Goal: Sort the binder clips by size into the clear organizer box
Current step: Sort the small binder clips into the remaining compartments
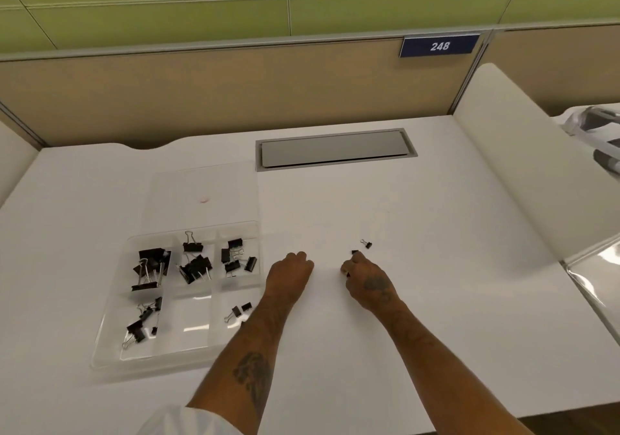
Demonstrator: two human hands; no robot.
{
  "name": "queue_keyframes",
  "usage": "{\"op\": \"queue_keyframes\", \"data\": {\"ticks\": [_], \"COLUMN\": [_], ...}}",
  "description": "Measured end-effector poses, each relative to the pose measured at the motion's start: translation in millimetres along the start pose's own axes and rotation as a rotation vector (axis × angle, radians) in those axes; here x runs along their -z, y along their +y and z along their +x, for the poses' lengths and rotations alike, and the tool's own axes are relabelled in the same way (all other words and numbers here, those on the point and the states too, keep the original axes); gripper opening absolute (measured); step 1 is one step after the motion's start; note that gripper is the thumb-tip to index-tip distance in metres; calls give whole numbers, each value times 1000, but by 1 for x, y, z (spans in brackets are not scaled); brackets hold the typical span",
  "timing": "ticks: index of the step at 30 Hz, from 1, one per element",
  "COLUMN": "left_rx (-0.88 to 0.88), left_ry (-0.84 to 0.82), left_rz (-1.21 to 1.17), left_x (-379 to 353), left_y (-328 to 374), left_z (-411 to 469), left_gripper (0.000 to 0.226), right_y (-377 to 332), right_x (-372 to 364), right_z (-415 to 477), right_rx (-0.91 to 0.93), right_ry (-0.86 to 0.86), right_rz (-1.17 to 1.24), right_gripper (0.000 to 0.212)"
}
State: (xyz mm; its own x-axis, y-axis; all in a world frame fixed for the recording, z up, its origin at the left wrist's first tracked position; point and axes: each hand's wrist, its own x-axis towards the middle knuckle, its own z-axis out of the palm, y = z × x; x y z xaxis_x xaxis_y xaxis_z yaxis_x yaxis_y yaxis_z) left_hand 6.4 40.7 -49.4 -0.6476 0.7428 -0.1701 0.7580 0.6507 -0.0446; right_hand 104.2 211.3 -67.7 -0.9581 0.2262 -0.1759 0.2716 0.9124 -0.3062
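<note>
By the white desk's [436, 300] left edge sits the clear organizer box [110, 350], most of its compartments stocked. The left hand [292, 272] rests curled beside it, and I cannot tell whether it holds anything. The right hand [367, 280] pinches a tiny clip [355, 252] mid-desk and had best collect the loose clip [366, 243] just beyond too.

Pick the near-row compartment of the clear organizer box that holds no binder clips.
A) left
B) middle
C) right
B: in the organizer box, the near middle compartment shows only clear plastic, while binder clips lie in the near left one and more in the near right.
</note>
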Motion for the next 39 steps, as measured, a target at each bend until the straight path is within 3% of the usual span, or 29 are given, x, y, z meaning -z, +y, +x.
{"op": "queue_keyframes", "data": {"ticks": [7,10,13,19,28,39], "left_rx": [61,31,27,163,396,501], "left_ry": [13,82,176,304,299,173], "left_rz": [-190,-315,-350,-399,-449,-484], "left_x": [2,9,18,32,25,6], "left_y": [2,-3,-17,-75,-148,-166], "left_z": [-3,-8,-19,-62,-152,-200], "left_gripper": [10,15,24,17,21,29], "right_y": [7,-4,-28,-108,-233,-278], "right_x": [6,15,24,33,14,-15], "right_z": [-2,4,16,37,37,18], "right_rx": [-90,-95,-72,27,258,368], "right_ry": [127,165,170,176,27,-56], "right_rz": [135,136,190,385,468,351], "right_gripper": [25,19,16,14,14,23]}}
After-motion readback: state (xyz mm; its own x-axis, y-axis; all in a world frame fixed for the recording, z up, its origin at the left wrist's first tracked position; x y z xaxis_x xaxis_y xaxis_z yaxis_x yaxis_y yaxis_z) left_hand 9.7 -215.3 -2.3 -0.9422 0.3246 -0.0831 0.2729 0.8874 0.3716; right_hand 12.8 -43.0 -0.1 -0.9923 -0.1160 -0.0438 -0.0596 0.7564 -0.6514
